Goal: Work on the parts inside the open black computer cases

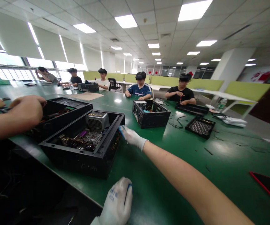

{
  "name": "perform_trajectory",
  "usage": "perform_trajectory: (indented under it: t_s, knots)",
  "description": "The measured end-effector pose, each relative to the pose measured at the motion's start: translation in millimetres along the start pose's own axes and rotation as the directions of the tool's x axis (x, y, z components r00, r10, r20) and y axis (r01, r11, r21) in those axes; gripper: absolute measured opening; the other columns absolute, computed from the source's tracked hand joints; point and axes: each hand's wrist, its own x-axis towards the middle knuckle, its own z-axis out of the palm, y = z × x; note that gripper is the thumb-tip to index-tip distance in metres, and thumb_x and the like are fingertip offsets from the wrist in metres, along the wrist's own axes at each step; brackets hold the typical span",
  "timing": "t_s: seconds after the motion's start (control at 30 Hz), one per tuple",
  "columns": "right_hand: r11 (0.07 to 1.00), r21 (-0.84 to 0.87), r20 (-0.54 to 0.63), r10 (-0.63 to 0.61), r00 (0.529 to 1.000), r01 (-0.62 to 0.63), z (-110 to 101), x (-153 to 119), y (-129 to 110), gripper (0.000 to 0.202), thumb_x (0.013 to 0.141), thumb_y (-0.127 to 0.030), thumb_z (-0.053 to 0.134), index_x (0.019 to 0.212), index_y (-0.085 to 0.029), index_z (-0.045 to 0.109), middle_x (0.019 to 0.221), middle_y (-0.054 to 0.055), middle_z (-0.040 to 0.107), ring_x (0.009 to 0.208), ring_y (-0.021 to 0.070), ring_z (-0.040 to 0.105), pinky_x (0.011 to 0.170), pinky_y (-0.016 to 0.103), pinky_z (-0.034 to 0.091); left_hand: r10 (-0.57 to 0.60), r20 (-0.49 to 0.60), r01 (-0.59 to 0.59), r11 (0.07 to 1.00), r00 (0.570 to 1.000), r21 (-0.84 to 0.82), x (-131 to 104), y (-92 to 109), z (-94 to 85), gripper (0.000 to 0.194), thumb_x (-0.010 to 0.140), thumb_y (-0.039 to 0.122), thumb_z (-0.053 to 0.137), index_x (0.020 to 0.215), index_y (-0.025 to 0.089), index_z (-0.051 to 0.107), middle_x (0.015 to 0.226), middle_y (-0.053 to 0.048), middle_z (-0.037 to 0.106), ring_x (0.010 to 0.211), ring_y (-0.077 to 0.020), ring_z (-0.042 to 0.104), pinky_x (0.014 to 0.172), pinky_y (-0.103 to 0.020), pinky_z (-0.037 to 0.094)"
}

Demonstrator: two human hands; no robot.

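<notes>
An open black computer case lies tilted in my view at the table's near edge. Inside it are a power supply unit and a motherboard. My right hand, in a white glove with blue fingertips, reaches to the case's right side. Its fingers are stretched out and touch the side near the far corner. My left hand, gloved the same way, is closed at the near table edge, below the case. Its fingers curl under, so anything inside them is hidden.
Left of me, a co-worker's bare arm reaches into another open case. Farther along the green table are a smaller case, a black tray and cables. A red-edged dark object lies right. Several people sit opposite.
</notes>
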Motion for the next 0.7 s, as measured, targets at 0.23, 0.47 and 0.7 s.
perform_trajectory:
  t_s: [0.23, 0.47, 0.7]
  knots:
    - [0.922, -0.267, -0.152, 0.248, 0.957, -0.281, -43.0, 22.0, 117.1, 0.056, 0.101, -0.045, 0.063, 0.149, -0.02, 0.052, 0.158, 0.015, 0.047, 0.143, 0.0344, 0.047, 0.115, 0.061, 0.041, -0.06, 0.04, 0.062, 0.997, 0.997, -0.044, -1.5, -6.6, 5.4, 0.023, 0.102, 0.028, 0.037, 0.101, 0.026, 0.06, 0.088, -0.008, 0.069, 0.081, -0.0239, 0.073, 0.076, -0.038, 0.063]
    - [0.767, -0.454, -0.215, 0.4, 0.891, -0.454, -88.2, 60.9, 194.0, 0.05, 0.098, -0.04, 0.068, 0.142, -0.021, 0.058, 0.15, 0.013, 0.055, 0.13, 0.0312, 0.058, 0.107, 0.057, 0.05, -0.045, -0.167, 0.034, 0.997, 0.985, -0.068, -2.9, -7.9, 24.9, 0.019, 0.107, 0.028, 0.041, 0.101, 0.023, 0.058, 0.079, -0.003, 0.063, 0.069, -0.0183, 0.065, 0.067, -0.03, 0.054]
    - [0.731, -0.566, -0.157, 0.359, 0.92, -0.381, -97.5, 69.9, 203.4, 0.043, 0.099, -0.04, 0.067, 0.136, -0.019, 0.061, 0.139, 0.011, 0.062, 0.119, 0.0269, 0.064, 0.099, 0.051, 0.056, -0.065, -0.117, 0.05, 0.991, 0.991, -0.127, 0.0, -9.3, 21.7, 0.02, 0.107, 0.028, 0.041, 0.096, 0.023, 0.057, 0.076, -0.002, 0.061, 0.065, -0.0173, 0.063, 0.064, -0.03, 0.051]
